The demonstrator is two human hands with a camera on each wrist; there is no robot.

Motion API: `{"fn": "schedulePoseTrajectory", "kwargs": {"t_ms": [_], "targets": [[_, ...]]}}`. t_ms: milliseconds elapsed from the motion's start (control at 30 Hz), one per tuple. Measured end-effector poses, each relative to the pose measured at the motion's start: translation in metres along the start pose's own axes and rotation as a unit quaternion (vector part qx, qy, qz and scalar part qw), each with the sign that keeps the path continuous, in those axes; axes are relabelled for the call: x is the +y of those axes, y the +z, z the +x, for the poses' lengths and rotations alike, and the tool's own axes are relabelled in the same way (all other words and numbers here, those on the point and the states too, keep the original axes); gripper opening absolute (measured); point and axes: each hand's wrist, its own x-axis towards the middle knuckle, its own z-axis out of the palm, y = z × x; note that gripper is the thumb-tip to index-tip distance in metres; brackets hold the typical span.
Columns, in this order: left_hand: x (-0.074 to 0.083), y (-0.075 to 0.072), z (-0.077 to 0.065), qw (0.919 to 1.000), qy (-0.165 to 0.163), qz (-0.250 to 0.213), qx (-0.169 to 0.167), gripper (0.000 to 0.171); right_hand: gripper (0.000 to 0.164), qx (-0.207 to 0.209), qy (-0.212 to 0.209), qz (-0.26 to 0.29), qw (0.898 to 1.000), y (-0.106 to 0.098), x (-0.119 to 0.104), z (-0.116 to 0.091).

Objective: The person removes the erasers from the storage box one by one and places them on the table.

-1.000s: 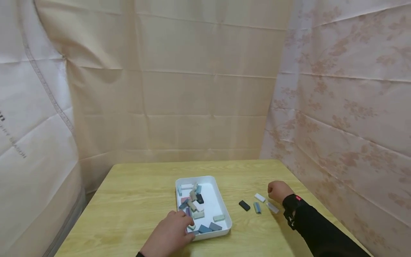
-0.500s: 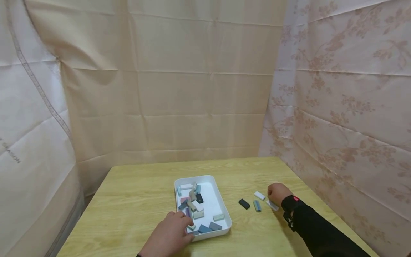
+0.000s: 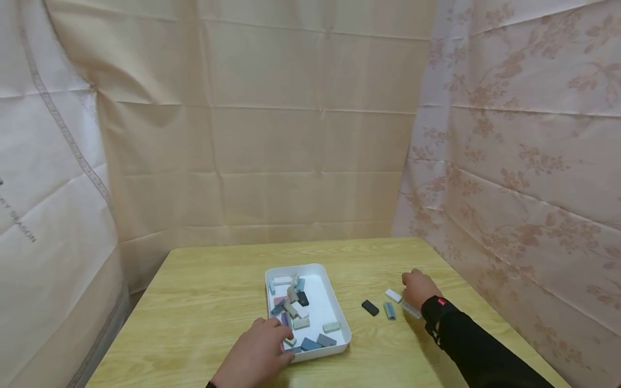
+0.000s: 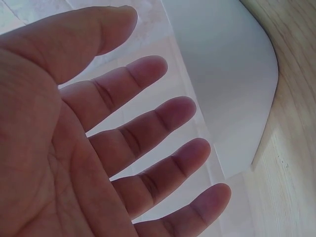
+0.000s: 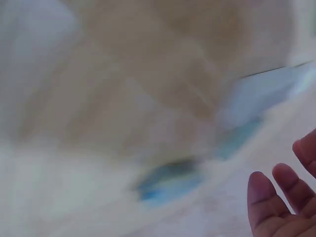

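My left hand point(image 3: 257, 350) hovers at the near-left corner of a white tray point(image 3: 335, 304). In the left wrist view its fingers are spread and nothing lies in the palm, with the tray's wall point(image 4: 232, 74) beyond the fingertips. My right hand point(image 3: 419, 288) is at the right of the table, over a pale block point(image 3: 411, 310) that it partly covers. Loosely bent fingers point(image 5: 261, 192) show in the right wrist view, holding nothing visible. Close by on the table lie a white block point(image 3: 393, 295), a blue-green block point(image 3: 390, 311) and a black block point(image 3: 370, 307).
Inside the tray are several small rectangular blocks, among them a black one point(image 3: 303, 298), a pale green one point(image 3: 331, 327) and a slate-blue one point(image 3: 326, 340), mostly along the left and near sides. A beige curtain point(image 3: 310, 161) stands behind the wooden table point(image 3: 218, 280), a floral one point(image 3: 524, 188) at right.
My right hand has risen slightly and its fingers have loosened from a curled pose. It covers more of the pale block. The left hand stays at the tray corner.
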Motion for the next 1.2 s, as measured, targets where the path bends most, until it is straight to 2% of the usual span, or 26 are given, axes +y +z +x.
{"fn": "schedulePoseTrajectory", "kwargs": {"t_ms": [33,100,233,367,467,633,833,1033,1200], "targets": [[0.000,0.000,0.000,1.0000,0.000,0.000,0.000,0.023,0.013,0.005,0.002,0.007,1.000,-0.004,-0.011,0.001],[0.000,-0.001,0.000,1.0000,-0.001,-0.001,-0.001,0.023,0.017,0.013,-0.020,0.025,0.999,-0.013,-0.038,0.003],[-0.001,-0.004,0.000,1.0000,-0.004,-0.006,-0.005,0.024,0.018,0.006,-0.106,0.060,0.993,-0.028,-0.106,0.002],[-0.001,-0.005,0.000,1.0000,0.001,-0.002,0.002,0.024,0.023,-0.042,-0.195,0.070,0.977,-0.029,-0.160,-0.005],[-0.001,-0.005,-0.002,1.0000,0.006,0.003,0.007,0.024,0.028,-0.075,-0.237,0.059,0.967,-0.021,-0.184,-0.011],[-0.002,-0.003,-0.005,1.0000,0.007,-0.003,0.003,0.024,0.030,-0.102,-0.263,0.021,0.959,-0.008,-0.202,-0.019],[-0.003,-0.002,-0.006,0.9999,0.000,-0.012,-0.003,0.025,0.022,-0.150,-0.217,-0.018,0.965,0.001,-0.214,-0.023],[-0.003,-0.002,-0.004,0.9995,-0.015,-0.018,-0.022,0.026,0.016,-0.142,-0.229,-0.056,0.961,0.010,-0.221,-0.024],[-0.005,-0.001,-0.008,0.9999,-0.004,-0.010,0.000,0.024,0.009,-0.153,-0.224,-0.058,0.961,0.012,-0.224,-0.024]]}}
